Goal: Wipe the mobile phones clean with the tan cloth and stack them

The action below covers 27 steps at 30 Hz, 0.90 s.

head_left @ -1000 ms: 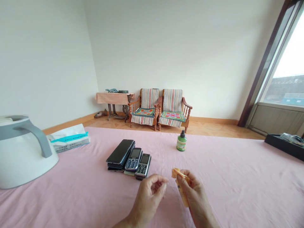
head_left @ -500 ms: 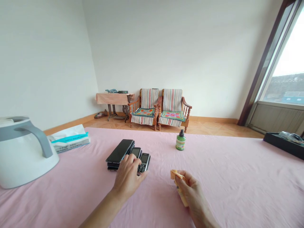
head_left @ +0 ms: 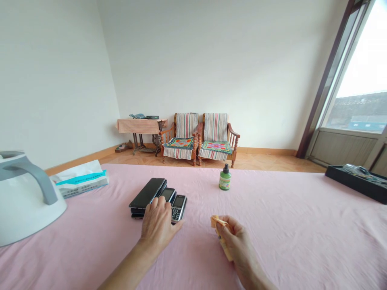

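Note:
My left hand lies over several mobile phones, its fingers bent on a small dark phone and its thumb near the lower edge of a keypad phone. Left of these is a stack of larger flat smartphones with a black one on top. Exactly how the fingers grip underneath is hidden. My right hand pinches a folded yellow cloth strip between thumb and fingers, a loop of it sticking out at the top. A green bottle with a black cap stands upright beyond that hand.
At the left are a white and grey kettle and a tissue pack. A black tray with clear items and cables sits at the right edge. Pink cloth covers the tabletop. Two wooden chairs stand against the wall.
The whole view has shifted a little, so things appear slightly further left. Both hands keep about the same places relative to the phones and bottle.

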Available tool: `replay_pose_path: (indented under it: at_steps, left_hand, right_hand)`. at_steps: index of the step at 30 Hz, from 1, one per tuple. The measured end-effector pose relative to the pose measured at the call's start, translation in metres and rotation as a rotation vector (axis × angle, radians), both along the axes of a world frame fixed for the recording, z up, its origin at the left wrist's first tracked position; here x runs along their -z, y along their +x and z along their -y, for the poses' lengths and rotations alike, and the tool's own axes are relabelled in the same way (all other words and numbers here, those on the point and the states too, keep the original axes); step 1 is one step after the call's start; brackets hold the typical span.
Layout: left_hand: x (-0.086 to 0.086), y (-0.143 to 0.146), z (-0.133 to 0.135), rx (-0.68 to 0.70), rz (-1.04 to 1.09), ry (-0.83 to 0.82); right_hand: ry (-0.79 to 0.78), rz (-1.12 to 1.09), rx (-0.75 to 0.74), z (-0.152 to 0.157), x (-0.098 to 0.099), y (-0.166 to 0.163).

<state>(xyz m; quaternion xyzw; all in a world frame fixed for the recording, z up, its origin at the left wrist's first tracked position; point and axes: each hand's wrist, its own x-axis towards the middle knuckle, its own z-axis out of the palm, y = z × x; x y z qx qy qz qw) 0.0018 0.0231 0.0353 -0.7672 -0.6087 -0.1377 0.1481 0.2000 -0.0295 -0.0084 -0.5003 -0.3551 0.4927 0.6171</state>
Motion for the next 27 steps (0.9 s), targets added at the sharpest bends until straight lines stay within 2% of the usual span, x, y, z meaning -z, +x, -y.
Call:
replay_pose_path:
  at_steps: [6,10,14,21,25,27]
  left_hand:
    - [0.002,0.002,0.002,-0.036,0.016,0.017]
    - [0.003,0.004,0.007,0.0,0.033,0.016]
    - [0.008,0.005,0.008,0.059,0.083,-0.038]
    - [0.011,0.016,0.016,0.083,0.218,-0.166]
    - [0.018,0.028,0.028,0.167,0.319,-0.234]
    - [0.023,0.032,0.034,0.213,0.367,-0.258]
  right_hand:
    - [0.006,0.006,0.02,0.001,-0.004,0.003]
    - [0.009,-0.018,0.055,0.001,-0.006,0.005]
    - [0.03,-0.055,0.061,-0.001,-0.005,0.008]
    - [0.071,-0.212,0.0,-0.007,0.001,0.023]
    - [0.086,-0.301,-0.028,-0.007,-0.003,0.029]
    - [0.088,-0.277,-0.019,-0.006,-0.005,0.03]
